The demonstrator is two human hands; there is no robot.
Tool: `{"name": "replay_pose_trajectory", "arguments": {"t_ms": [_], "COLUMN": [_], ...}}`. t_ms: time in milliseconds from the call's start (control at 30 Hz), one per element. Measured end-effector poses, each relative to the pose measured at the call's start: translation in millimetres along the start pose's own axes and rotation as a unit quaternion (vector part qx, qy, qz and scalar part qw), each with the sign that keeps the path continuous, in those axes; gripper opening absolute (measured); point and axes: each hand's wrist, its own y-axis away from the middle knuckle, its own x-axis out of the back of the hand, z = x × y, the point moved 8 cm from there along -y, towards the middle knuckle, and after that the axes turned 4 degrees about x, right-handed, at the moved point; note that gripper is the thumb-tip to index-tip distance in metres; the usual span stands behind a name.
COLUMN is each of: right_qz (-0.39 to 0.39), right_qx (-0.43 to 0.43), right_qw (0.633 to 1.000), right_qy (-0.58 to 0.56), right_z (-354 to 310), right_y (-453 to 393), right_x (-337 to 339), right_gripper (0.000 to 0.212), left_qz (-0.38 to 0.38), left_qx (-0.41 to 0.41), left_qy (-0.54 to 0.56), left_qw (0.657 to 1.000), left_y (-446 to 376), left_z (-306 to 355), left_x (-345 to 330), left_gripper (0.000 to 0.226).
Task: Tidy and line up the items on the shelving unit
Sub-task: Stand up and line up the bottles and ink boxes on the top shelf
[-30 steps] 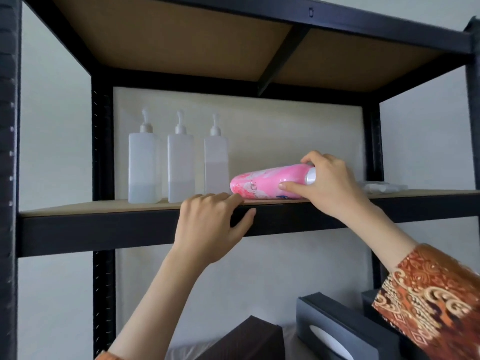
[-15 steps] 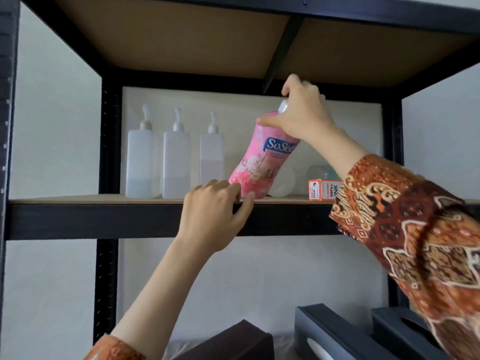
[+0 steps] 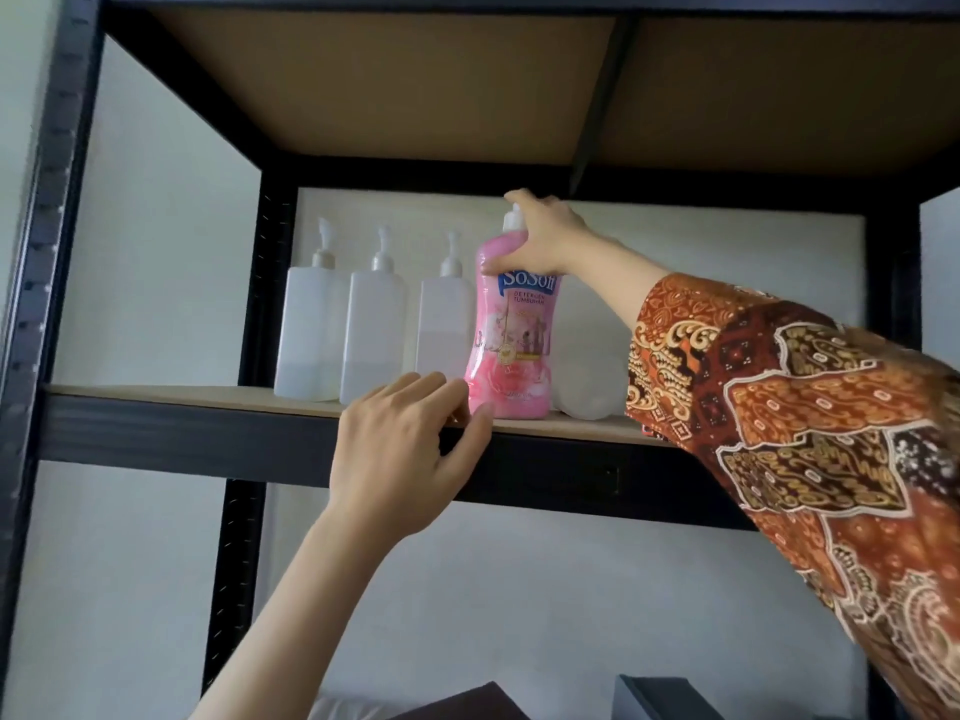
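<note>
A pink SoSoft detergent bottle [image 3: 511,345] stands upright on the wooden shelf board [image 3: 182,393], right of three clear pump bottles [image 3: 375,324] lined in a row. My right hand [image 3: 540,239] grips the pink bottle at its neck, just under the white pump. My left hand [image 3: 402,449] rests on the black front beam of the shelf, fingers reaching onto the board beside the bottle's base, thumb near its foot. My patterned sleeve hides the right part of the shelf.
A round translucent container [image 3: 589,392] sits just right of the pink bottle, partly behind my sleeve. The black metal frame posts [image 3: 254,283] border the shelf. Dark boxes [image 3: 660,701] show at the bottom edge on a lower level.
The pink bottle went from lying on its side, through a tilt, to standing upright next to the third pump bottle. My left hand stayed on the shelf edge.
</note>
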Motion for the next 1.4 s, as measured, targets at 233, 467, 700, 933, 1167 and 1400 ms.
{"name": "replay_pose_trajectory", "arguments": {"t_ms": [233, 467, 700, 933, 1167, 1400], "right_qz": [0.06, -0.097, -0.15, -0.286, -0.286, -0.251], "right_qx": [-0.001, 0.066, 0.064, 0.009, -0.034, -0.058], "right_qw": [0.991, 0.992, 0.984, 0.95, 0.958, 0.962], "right_qy": [0.119, 0.036, 0.067, 0.124, 0.007, 0.09], "right_z": [-5.2, 18.5, 74.4, 122.0, 119.6, 121.8], "right_y": [-2.7, 13.7, 62.2, 70.3, 68.0, 66.4], "right_x": [-14.3, -29.3, -17.0, -70.1, -90.1, -86.2], "right_gripper": [0.09, 0.08, 0.076, 0.101, 0.084, 0.1], "left_qz": [0.003, -0.012, -0.067, -0.039, -0.028, -0.026], "left_qx": [-0.011, -0.019, -0.034, -0.056, -0.057, -0.052], "left_qy": [0.001, 0.008, 0.041, 0.029, 0.025, 0.021], "left_qw": [1.0, 1.0, 0.996, 0.997, 0.998, 0.998], "left_y": [0.2, -0.3, -14.9, -12.8, -10.6, -10.0], "left_z": [0.3, -0.4, 26.2, 54.0, 53.9, 53.6], "left_x": [-0.8, -2.8, -14.5, -21.6, -19.1, -19.0], "left_gripper": [0.038, 0.039, 0.036, 0.027, 0.03, 0.031]}}
